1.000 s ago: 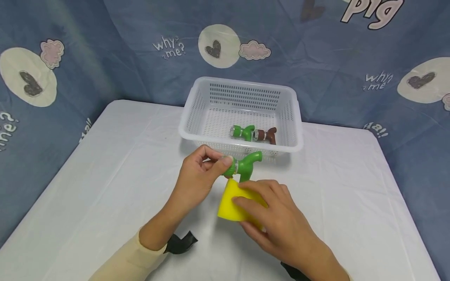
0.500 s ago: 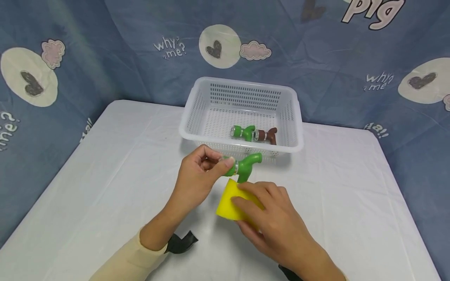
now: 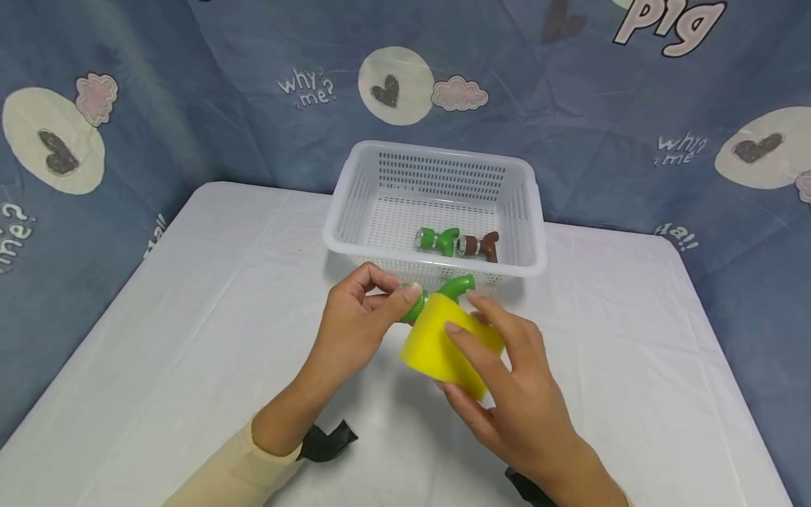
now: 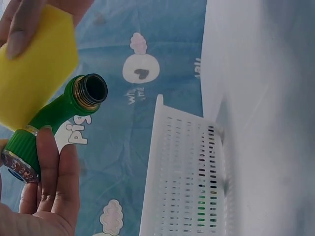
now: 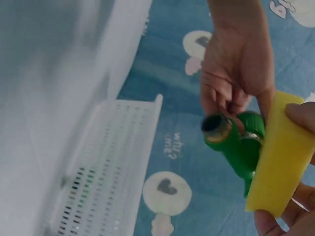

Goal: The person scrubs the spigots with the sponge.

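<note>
My left hand [image 3: 351, 324] pinches the ridged end of a green plastic tap [image 3: 459, 286] between thumb and fingers. The tap is up off the table, in front of the basket. A yellow sponge [image 3: 434, 341] is in my right hand [image 3: 522, 380], gripped between thumb and fingertips. It lies against the tap's body and hides much of it in the head view. In the left wrist view, the tap [image 4: 56, 110] shows a dark threaded mouth and a ridged collar. From the right wrist, the sponge [image 5: 280, 160] looks like a thick flat block beside the tap.
A white perforated basket [image 3: 437, 262] stands at the back of the table [image 3: 190, 338]. In it lie another green tap [image 3: 437, 240] and a brown tap [image 3: 479, 245]. Blue printed cloth [image 3: 222, 105] hangs behind. Black strips [image 3: 327, 442] lie near the wrists.
The right hand has moved the sponge upward and slightly right, from the tap's lower stem onto its body. The left hand and its tap have stayed nearly in place.
</note>
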Motion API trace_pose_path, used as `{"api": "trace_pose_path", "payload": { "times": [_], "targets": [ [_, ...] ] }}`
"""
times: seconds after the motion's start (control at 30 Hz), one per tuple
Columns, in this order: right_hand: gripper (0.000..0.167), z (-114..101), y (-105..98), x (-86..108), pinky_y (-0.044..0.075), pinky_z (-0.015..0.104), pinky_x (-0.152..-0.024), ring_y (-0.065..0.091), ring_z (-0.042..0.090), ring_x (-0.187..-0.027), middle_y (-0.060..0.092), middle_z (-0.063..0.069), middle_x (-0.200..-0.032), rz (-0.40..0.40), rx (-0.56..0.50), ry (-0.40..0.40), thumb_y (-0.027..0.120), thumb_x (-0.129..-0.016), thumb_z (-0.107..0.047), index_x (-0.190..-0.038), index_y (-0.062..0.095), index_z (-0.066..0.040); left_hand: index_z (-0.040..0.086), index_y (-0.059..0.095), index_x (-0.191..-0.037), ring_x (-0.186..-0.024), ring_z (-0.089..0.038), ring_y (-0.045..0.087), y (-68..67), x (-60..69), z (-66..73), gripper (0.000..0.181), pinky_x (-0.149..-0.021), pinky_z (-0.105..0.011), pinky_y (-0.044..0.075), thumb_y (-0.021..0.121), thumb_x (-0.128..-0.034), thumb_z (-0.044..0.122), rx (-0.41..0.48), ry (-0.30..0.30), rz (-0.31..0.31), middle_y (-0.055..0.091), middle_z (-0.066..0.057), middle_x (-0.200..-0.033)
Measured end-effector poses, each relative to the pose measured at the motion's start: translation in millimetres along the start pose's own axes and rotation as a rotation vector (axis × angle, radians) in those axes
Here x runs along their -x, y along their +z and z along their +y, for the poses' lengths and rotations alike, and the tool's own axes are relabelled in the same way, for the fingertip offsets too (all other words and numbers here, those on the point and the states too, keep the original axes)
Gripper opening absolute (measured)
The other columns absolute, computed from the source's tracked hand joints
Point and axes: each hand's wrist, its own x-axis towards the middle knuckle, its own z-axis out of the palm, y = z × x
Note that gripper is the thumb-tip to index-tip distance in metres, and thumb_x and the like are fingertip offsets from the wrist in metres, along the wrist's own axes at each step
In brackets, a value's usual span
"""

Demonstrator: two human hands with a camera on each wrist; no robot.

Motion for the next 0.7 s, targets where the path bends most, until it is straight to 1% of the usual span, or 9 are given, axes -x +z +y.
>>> {"api": "trace_pose_path", "payload": {
  "times": [0.17,0.23,0.3,0.37,0.4,0.5,0.57,0.6,0.7],
  "targets": [
    [0.035,7,6,3.9,0.049,0.048,-0.096,0.057,0.044,-0.113,0.059,0.025,-0.138,0.004,0.089,-0.041,0.058,-0.107,-0.032,-0.129,0.067,-0.006,0.002,0.061,-0.109,-0.081,-0.033,0.077,0.5,-1.4,2.7,0.028,-0.092,-0.039,0.061,0.073,-0.1005,0.025,0.005,-0.011,0.007,0.071,-0.016,-0.103],
    [0.033,12,5,5.5,0.050,0.053,-0.091,0.056,0.044,-0.114,0.059,0.025,-0.136,-0.020,0.104,-0.029,0.068,-0.100,-0.023,-0.129,0.067,-0.007,0.001,0.061,-0.108,-0.080,-0.037,0.077,-0.3,-2.3,3.7,0.028,-0.091,-0.040,0.061,0.073,-0.1006,0.025,0.029,-0.007,0.010,0.066,-0.019,-0.105],
    [0.043,17,3,6.7,0.051,0.055,-0.090,0.056,0.044,-0.115,0.060,0.023,-0.134,-0.059,0.103,-0.010,0.077,-0.090,-0.016,-0.130,0.066,-0.008,0.000,0.061,-0.108,-0.079,-0.040,0.076,-1.6,-3.1,4.0,0.026,-0.090,-0.041,0.062,0.073,-0.1007,0.023,0.058,0.002,0.011,0.063,-0.021,-0.105],
    [0.053,21,-1,7.5,0.049,0.050,-0.095,0.054,0.042,-0.117,0.058,0.022,-0.136,-0.110,0.087,0.022,0.082,-0.081,-0.013,-0.131,0.065,-0.009,-0.001,0.061,-0.108,-0.079,-0.042,0.075,-2.6,-4.0,3.9,0.026,-0.089,-0.043,0.062,0.073,-0.1008,0.021,0.079,0.011,0.009,0.062,-0.022,-0.104],
    [0.052,22,-3,7.6,0.049,0.046,-0.099,0.054,0.041,-0.118,0.058,0.021,-0.136,-0.131,0.069,0.035,0.082,-0.082,-0.013,-0.132,0.065,-0.009,-0.001,0.061,-0.108,-0.079,-0.043,0.075,-3.0,-4.4,3.7,0.026,-0.089,-0.043,0.062,0.073,-0.1010,0.021,0.082,0.013,0.006,0.062,-0.023,-0.104],
    [0.040,28,-7,6.8,0.045,0.033,-0.106,0.054,0.036,-0.120,0.059,0.017,-0.138,-0.177,-0.011,0.066,0.072,-0.095,-0.022,-0.132,0.065,-0.008,-0.001,0.061,-0.108,-0.079,-0.043,0.075,-3.9,-5.0,3.5,0.026,-0.089,-0.043,0.062,0.073,-0.1009,0.021,0.081,0.006,0.006,0.062,-0.023,-0.104],
    [0.039,29,-9,6.4,0.043,0.027,-0.107,0.054,0.032,-0.121,0.059,0.013,-0.138,-0.222,-0.059,0.090,0.067,-0.099,-0.027,-0.134,0.065,-0.009,-0.001,0.062,-0.108,-0.078,-0.042,0.075,-5.0,-5.2,3.8,0.025,-0.088,-0.043,0.062,0.073,-0.1008,0.021,0.080,0.006,0.020,0.063,-0.023,-0.104],
    [0.040,30,-10,6.1,0.044,0.027,-0.106,0.054,0.030,-0.121,0.060,0.011,-0.138,-0.245,-0.076,0.097,0.068,-0.099,-0.027,-0.135,0.065,-0.010,-0.001,0.062,-0.107,-0.078,-0.043,0.074,-5.8,-5.1,4.0,0.025,-0.088,-0.043,0.062,0.073,-0.1007,0.020,0.079,0.008,0.031,0.063,-0.022,-0.104],
    [0.048,31,-13,5.9,0.049,0.029,-0.102,0.055,0.024,-0.120,0.061,0.005,-0.137,-0.309,-0.078,0.120,0.076,-0.091,-0.022,-0.137,0.064,-0.013,-0.001,0.061,-0.107,-0.078,-0.041,0.075,-7.9,-5.5,4.3,0.024,-0.088,-0.044,0.062,0.073,-0.1004,0.019,0.080,0.017,0.055,0.064,-0.022,-0.104]
  ]
}}
